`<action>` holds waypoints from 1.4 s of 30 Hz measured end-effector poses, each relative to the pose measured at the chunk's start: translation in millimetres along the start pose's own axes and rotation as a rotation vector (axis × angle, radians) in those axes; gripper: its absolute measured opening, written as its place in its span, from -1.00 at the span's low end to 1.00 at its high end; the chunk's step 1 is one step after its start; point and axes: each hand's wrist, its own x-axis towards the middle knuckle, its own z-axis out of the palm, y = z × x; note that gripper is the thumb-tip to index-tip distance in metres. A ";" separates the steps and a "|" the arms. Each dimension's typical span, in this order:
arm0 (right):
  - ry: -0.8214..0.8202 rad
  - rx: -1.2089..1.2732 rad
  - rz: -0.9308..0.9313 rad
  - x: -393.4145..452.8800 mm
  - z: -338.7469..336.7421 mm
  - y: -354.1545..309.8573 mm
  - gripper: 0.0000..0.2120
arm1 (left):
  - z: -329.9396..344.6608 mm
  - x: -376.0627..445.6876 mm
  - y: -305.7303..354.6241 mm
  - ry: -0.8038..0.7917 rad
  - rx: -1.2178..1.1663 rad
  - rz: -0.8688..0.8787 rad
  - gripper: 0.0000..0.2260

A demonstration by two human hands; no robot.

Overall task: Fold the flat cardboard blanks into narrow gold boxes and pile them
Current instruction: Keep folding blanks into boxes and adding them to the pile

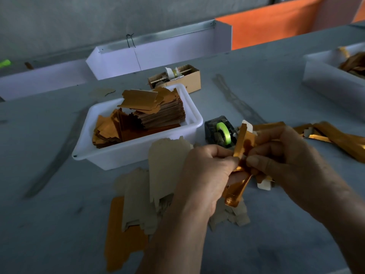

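Flat blanks nearest; both hands pinch gold box; tape dispenser behind.

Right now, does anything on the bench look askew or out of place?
Mostly the blanks: the top sheets of the stack in the white tub sit skewed and overhang it, and loose blanks lie fanned unevenly under the left hand. Nothing looks damaged.

both hands pinching gold blank, white tub of blanks behind
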 end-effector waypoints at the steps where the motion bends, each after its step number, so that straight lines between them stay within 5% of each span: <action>1: 0.004 0.000 0.005 0.2 0.8 0.6 -0.64 | -0.2 -0.6 0.4 -0.009 0.006 0.003 -0.90; 13: 0.040 -0.105 0.044 -2.8 6.4 2.0 -0.68 | -2.7 -1.6 -0.2 -0.100 0.024 -0.048 -0.96; 24: 0.074 -0.304 0.041 -5.4 11.2 -3.6 -0.71 | 2.3 -3.2 -7.4 0.041 0.092 0.010 -0.88; 35: 0.133 -0.909 0.078 -13.2 18.3 -23.3 -0.57 | 3.4 -6.5 -15.5 0.147 0.173 0.032 -0.86; 38: 0.124 -0.628 0.087 -11.2 16.5 -18.5 -0.50 | -1.8 -6.3 -12.6 0.144 0.186 0.048 -0.93; 42: 0.051 -0.079 0.215 -11.0 21.9 -7.5 -0.80 | 2.6 -7.5 -10.7 0.038 0.168 0.048 -0.91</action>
